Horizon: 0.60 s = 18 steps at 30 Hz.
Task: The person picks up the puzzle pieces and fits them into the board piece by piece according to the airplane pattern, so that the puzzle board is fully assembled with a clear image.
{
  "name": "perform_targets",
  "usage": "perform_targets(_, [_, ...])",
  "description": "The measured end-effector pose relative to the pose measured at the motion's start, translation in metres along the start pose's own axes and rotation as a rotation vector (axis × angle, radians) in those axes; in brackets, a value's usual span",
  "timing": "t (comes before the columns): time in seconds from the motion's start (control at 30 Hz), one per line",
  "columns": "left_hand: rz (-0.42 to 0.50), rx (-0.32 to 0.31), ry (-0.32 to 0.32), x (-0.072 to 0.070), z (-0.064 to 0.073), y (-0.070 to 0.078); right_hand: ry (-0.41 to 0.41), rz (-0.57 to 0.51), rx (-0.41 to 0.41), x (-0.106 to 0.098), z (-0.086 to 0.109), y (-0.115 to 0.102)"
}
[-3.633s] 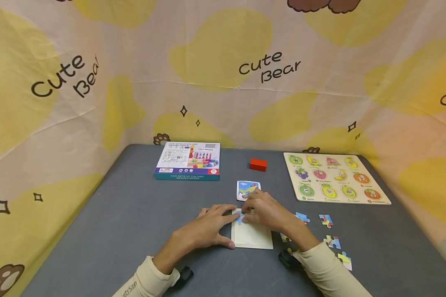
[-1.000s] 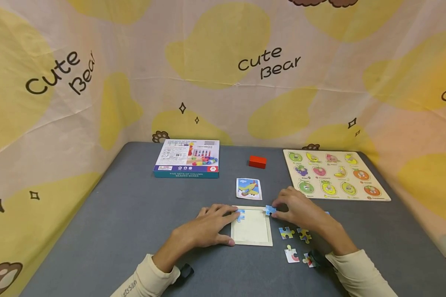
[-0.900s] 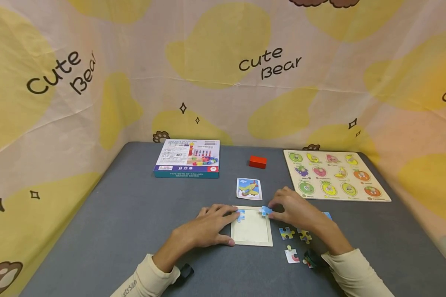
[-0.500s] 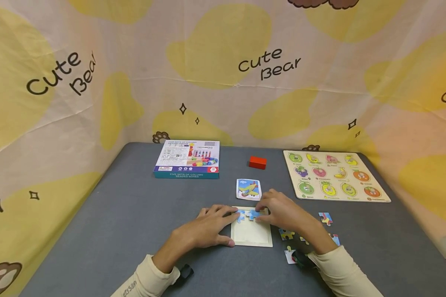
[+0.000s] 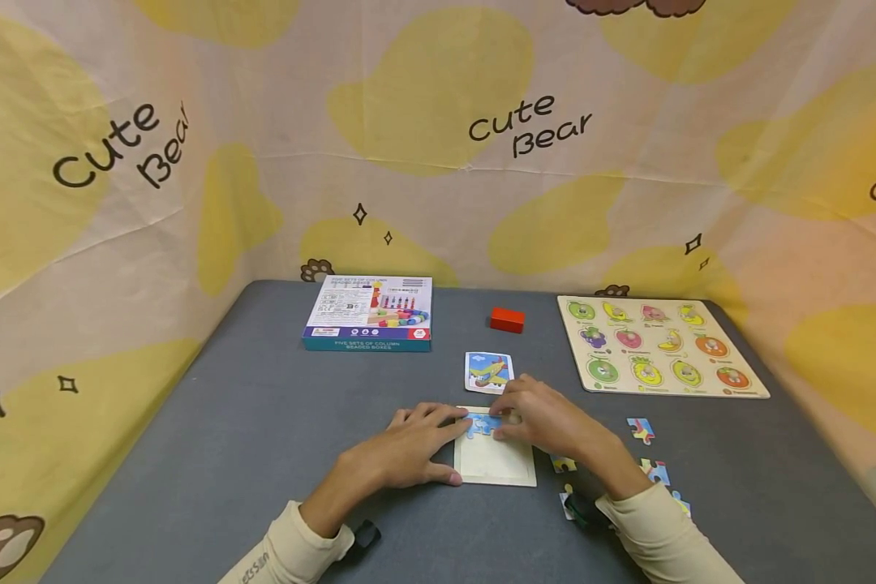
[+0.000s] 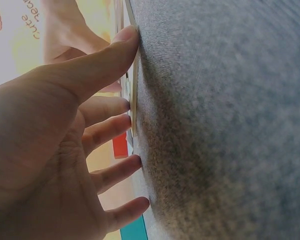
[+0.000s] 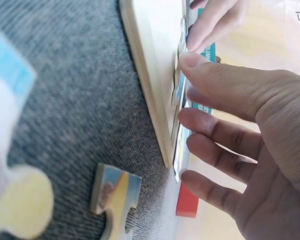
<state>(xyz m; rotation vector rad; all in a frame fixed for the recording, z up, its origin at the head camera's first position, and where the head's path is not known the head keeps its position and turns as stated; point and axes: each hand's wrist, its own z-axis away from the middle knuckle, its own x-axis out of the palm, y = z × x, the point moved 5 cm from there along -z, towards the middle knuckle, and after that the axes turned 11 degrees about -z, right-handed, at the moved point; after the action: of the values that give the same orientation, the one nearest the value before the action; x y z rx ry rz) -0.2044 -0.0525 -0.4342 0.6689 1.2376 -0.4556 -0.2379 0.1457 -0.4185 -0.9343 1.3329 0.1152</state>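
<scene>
A shallow wooden puzzle tray (image 5: 495,466) lies on the grey table. My left hand (image 5: 412,450) rests at its left side, fingers extended, thumb at the near left corner and fingertips over the far left one. A blue puzzle piece (image 5: 472,431) sits in that far corner by the left fingertips. My right hand (image 5: 543,418) pinches a second blue piece (image 5: 489,423) between thumb and fingers, right beside the first along the tray's far edge. In the right wrist view, the thumb (image 7: 195,60) is down at the piece, low over the wooden tray (image 7: 155,75).
Several loose puzzle pieces lie right of the tray, such as one piece (image 5: 640,431), partly hidden by the right arm. Beyond the tray lies an airplane picture card (image 5: 487,372). Farther back are a red block (image 5: 507,319), a boxed bead set (image 5: 368,315) and a fruit board (image 5: 660,349).
My right hand has brought the second blue piece from the tray's right edge leftward, up against the first piece. The left hand has stayed at the tray's left side.
</scene>
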Motion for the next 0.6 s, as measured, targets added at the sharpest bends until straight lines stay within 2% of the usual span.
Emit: perform_targets(0.6, [-0.006,0.006,0.006,-0.0007,-0.0003,-0.0003,-0.011,0.001,-0.008,0.0031,-0.0039,-0.0012])
